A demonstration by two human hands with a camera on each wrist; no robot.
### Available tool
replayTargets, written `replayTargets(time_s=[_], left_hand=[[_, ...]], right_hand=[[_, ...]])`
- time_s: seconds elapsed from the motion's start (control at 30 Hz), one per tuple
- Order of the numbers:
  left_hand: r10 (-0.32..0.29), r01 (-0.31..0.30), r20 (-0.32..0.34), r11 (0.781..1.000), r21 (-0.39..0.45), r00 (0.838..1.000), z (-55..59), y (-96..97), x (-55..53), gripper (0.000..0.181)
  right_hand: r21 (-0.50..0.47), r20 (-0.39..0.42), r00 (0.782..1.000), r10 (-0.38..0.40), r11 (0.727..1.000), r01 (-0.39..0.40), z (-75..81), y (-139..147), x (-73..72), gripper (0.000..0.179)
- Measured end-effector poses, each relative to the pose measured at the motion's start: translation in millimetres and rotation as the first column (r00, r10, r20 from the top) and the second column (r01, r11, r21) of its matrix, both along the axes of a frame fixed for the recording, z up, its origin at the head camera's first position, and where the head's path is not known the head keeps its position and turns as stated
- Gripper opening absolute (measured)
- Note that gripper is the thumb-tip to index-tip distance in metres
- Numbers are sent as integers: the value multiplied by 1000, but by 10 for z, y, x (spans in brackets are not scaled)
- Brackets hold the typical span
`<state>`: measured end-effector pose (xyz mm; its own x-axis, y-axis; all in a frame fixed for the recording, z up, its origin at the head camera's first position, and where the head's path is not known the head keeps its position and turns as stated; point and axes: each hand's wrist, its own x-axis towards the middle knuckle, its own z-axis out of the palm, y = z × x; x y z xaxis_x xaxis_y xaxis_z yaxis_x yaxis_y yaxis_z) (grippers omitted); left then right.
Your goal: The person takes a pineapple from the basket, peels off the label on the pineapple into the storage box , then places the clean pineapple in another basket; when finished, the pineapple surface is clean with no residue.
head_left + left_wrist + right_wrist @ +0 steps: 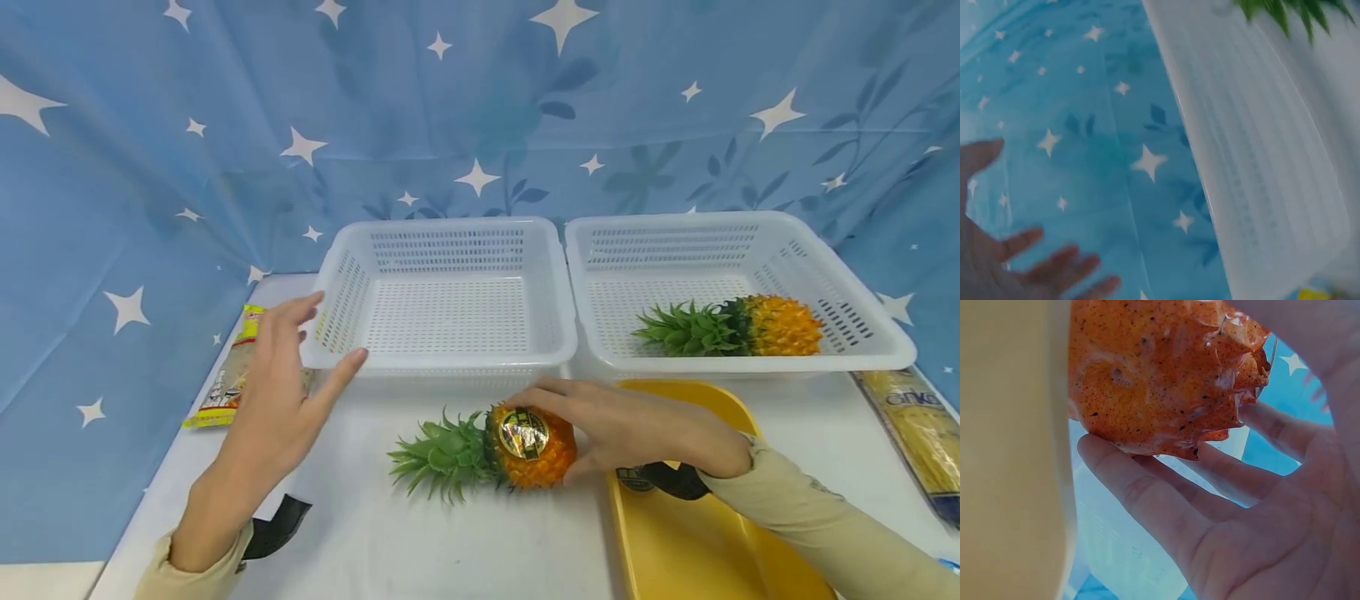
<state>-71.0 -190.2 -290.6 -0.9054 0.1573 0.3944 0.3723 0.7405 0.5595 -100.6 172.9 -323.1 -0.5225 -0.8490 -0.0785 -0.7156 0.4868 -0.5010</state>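
Observation:
A small pineapple (536, 467) with a black-and-gold label lies on its side on the white table, its green crown to the left. My right hand (626, 421) holds its base end from the right, fingers on the far side and thumb on the near side. In the right wrist view, the fingers (1154, 494) touch the orange, spiny skin of the fruit. My left hand (281, 396) hovers empty in front of the left white basket (442, 362), thumb and fingers spread apart. Another pineapple (783, 325) lies in the right white basket (750, 364).
Beneath my right forearm sits a yellow bin (697, 550), with a dark label partly visible inside. A yellow-edged food packet (228, 375) lies left of the baskets. At the right edge is a packet of noodle-like food (911, 417). A blue starred curtain (480, 108) hangs behind.

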Motion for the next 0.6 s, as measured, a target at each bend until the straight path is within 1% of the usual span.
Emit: replayTargets(time_s=[0.03,0.07,0.1,0.17,0.23,0.33,0.4,0.43,0.47,0.53,0.6], left_hand=[[-66,66,-30,998,-9,997,-10,57,18,74],[-132,131,-50,991,-24,990,-32,113,37,72],[-196,194,-53,980,-44,979,-61,168,58,72],[-309,304,-38,948,-88,950,-146,268,87,73],[-392,389,5,911,-136,920,-255,359,99,76],[-459,466,84,863,-195,885,-431,464,86,84],[-483,499,124,838,-222,867,-539,510,68,87],[-493,512,138,829,-226,859,-586,527,57,87],[-501,522,148,822,-227,853,-628,543,46,88],[-512,534,151,815,-225,846,-697,568,25,86],[-513,533,146,817,-218,846,-744,586,9,82]], right_hand=[[0,2,1000,-3,1000,3,-1,6,3,92],[-1,4,1000,-5,1000,5,3,9,7,92],[-3,10,1000,-8,1000,8,6,10,10,92],[2,29,999,-16,1000,16,14,4,10,91],[7,42,999,-23,1000,23,20,-5,9,91],[12,45,999,-24,1000,23,18,-14,10,91],[11,44,999,-21,1000,21,14,-18,10,93],[9,46,999,-21,1000,20,10,-18,11,94],[9,47,999,-22,1000,21,8,-16,12,94],[6,50,998,-25,1000,24,6,-11,14,94],[6,53,998,-27,1000,26,6,-4,16,92]])
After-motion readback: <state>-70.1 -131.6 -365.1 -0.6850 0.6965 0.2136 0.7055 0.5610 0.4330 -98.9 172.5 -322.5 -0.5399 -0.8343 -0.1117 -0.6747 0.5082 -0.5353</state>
